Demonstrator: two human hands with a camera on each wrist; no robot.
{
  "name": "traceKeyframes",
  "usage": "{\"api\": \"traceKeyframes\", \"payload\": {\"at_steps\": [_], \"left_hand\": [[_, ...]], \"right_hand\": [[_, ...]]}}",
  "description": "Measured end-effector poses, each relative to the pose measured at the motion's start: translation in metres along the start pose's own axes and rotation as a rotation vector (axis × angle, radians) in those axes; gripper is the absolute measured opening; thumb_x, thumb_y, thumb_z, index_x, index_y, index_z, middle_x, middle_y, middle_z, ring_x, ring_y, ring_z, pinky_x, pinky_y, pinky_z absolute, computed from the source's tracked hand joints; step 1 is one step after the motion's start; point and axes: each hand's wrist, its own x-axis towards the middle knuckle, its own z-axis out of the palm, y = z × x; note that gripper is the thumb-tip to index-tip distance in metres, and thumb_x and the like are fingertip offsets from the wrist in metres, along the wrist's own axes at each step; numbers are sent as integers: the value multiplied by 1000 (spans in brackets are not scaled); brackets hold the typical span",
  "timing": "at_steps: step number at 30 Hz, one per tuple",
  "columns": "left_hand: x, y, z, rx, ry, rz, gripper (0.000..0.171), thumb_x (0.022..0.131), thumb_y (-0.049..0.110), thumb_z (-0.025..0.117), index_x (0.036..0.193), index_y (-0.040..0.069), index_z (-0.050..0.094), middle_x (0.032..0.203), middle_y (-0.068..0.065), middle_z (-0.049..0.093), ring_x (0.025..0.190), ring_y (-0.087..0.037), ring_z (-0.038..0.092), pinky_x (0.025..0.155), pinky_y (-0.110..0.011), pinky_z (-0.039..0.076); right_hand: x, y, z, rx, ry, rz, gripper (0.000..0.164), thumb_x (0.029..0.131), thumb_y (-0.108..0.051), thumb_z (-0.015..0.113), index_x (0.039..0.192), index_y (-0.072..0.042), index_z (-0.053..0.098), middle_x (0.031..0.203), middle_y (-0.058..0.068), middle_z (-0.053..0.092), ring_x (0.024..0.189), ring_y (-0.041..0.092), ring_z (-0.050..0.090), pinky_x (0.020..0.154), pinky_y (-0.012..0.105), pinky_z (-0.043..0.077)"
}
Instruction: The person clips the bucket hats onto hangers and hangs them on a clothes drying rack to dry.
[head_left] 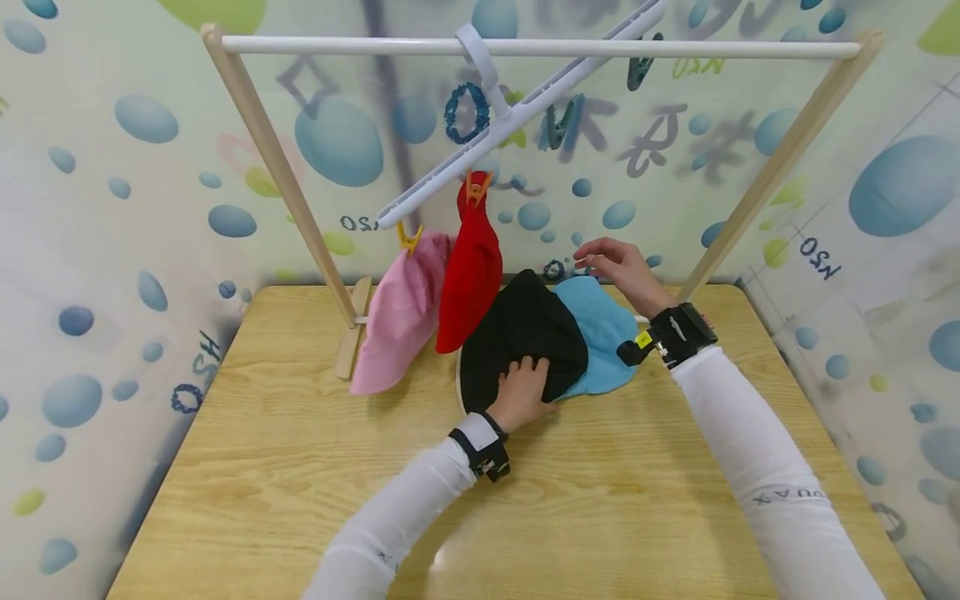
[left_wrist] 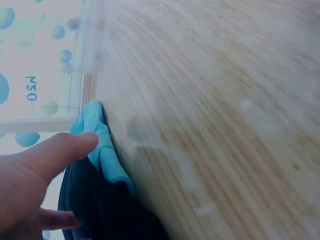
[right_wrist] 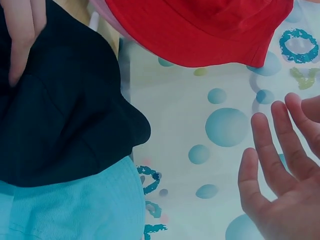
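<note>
Head view: left hand (head_left: pixel 522 393), fingers bent, likely steadies black hat (head_left: pixel 521 321) by table's back edge (head_left: pixel 296 296), pinch unclear; right hand (head_left: pixel 626 267) empty, fingers loose.

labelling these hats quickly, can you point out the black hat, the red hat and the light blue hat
black hat (head_left: pixel 528 329): head view, middle of its cloth
red hat (head_left: pixel 470 279): head view, its hanging cloth
light blue hat (head_left: pixel 611 337): head view, its uncovered part
</note>
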Motion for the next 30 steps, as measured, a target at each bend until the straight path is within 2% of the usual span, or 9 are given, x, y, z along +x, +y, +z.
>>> {"api": "traceKeyframes", "payload": {"at_steps": [3, 6, 8, 11, 15, 19, 24, 27, 30], "left_hand": [[1, 3, 3, 46, -2, -25, 68, 71, 35, 76, 123, 4, 45, 118, -22, 47, 104, -39, 46, 82, -62, 44], [1, 2, 5, 109, -9, -36, 63, 72, 30, 76, 122, 6, 46, 116, -21, 46, 103, -39, 47, 79, -63, 45], [2, 1, 4, 131, -23, -36, 61, 72, 26, 76, 121, 7, 46, 114, -21, 46, 102, -39, 47, 78, -62, 46], [3, -2, 1, 109, -58, -38, 60, 72, 24, 77, 120, 7, 47, 114, -22, 48, 101, -40, 47, 76, -62, 47], [5, -8, -6, 45, -110, -23, 59, 72, 27, 77, 121, 8, 49, 114, -22, 49, 102, -40, 47, 76, -59, 48], [5, -16, -13, -5, -130, 44, 45, 81, 27, 68, 120, 10, 54, 112, -22, 53, 99, -37, 50, 76, -50, 50], [3, -22, -23, -30, -126, 141, 32, 89, 18, 59, 118, 5, 57, 109, -20, 60, 97, -33, 53, 86, -46, 45], [3, -23, -27, -50, -136, 146, 30, 89, 13, 57, 117, 4, 57, 108, -18, 61, 94, -30, 53, 83, -45, 46], [2, -24, -29, -66, -133, 119, 30, 88, 11, 57, 117, 5, 59, 108, -17, 61, 91, -27, 54, 77, -42, 50]], "right_hand": [[-2, 3, 0, 12, 1, 19, 31, 97, -18, 45, 115, 6, 51, 113, 12, 54, 105, 25, 52, 97, 46, 39], [-3, 6, -1, 17, -2, 28, 32, 97, -20, 45, 115, 6, 50, 112, 10, 54, 104, 21, 53, 98, 50, 38], [-4, 7, -2, 18, -2, 28, 32, 96, -20, 45, 115, 7, 50, 112, 9, 55, 103, 19, 54, 97, 46, 41], [-5, 9, -3, 26, -4, 27, 32, 96, -19, 45, 115, 7, 50, 112, 11, 55, 102, 19, 54, 94, 40, 42], [-8, 12, -6, 13, -9, 37, 32, 97, -19, 45, 115, 6, 50, 114, 14, 54, 105, 24, 53, 95, 41, 40], [-15, 18, -6, -24, 5, 61, 32, 97, -21, 45, 115, 5, 51, 115, 15, 54, 105, 22, 55, 95, 41, 40], [-26, 30, -6, -44, 6, 77, 31, 97, -21, 45, 115, 4, 52, 118, 20, 52, 103, 21, 56, 89, 30, 45], [-31, 37, -6, -37, 3, 75, 31, 97, -19, 46, 115, 4, 53, 117, 20, 53, 102, 21, 57, 85, 24, 46], [-36, 42, -6, -27, -13, 76, 31, 96, -18, 46, 115, 6, 52, 117, 17, 54, 101, 19, 58, 83, 22, 46]]}}
